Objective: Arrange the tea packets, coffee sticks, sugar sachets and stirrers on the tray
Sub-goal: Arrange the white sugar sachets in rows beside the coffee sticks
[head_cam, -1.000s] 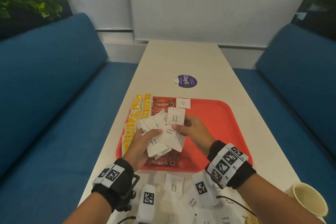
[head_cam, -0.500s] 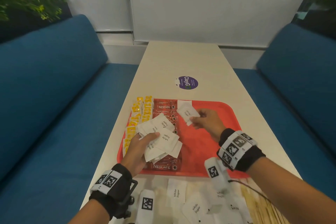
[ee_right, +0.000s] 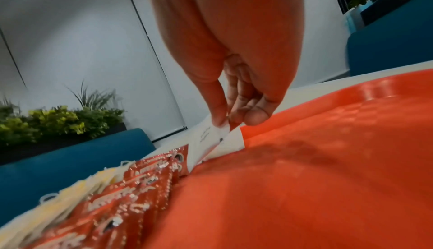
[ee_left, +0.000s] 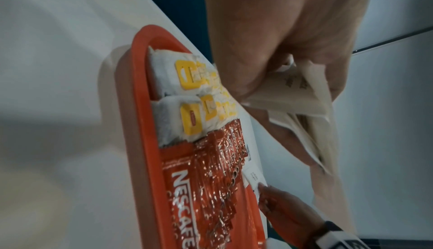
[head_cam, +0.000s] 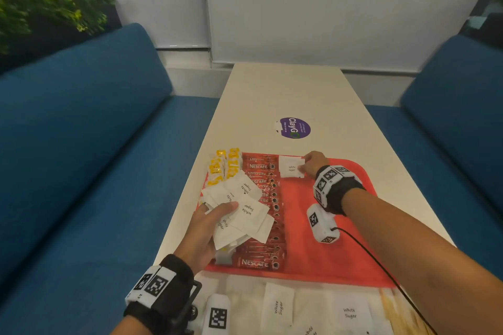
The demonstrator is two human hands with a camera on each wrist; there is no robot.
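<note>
A red tray (head_cam: 326,258) lies on the table, with yellow tea packets (head_cam: 224,166) along its left edge and a column of red Nescafe coffee sticks (head_cam: 265,215) beside them. My left hand (head_cam: 212,221) grips a fanned bundle of white sugar sachets (head_cam: 245,209) above the sticks. My right hand (head_cam: 309,167) pinches one sugar sachet (head_cam: 290,167) at the tray's far end, over another sachet lying there; the right wrist view shows thumb and fingers (ee_right: 236,117) closed on its corner (ee_right: 211,138). The left wrist view shows the bundle (ee_left: 304,101) in my fingers.
More sugar sachets (head_cam: 277,310) lie on the table in front of the tray, with wooden stirrers (head_cam: 394,315) at the lower right. A purple round sticker (head_cam: 294,128) sits farther up the table. Blue sofas flank both sides.
My right hand drew one sachet from the bundle and carried it forward to the tray's far end, lowering it onto the sachet there. The left hand kept holding the bundle.
</note>
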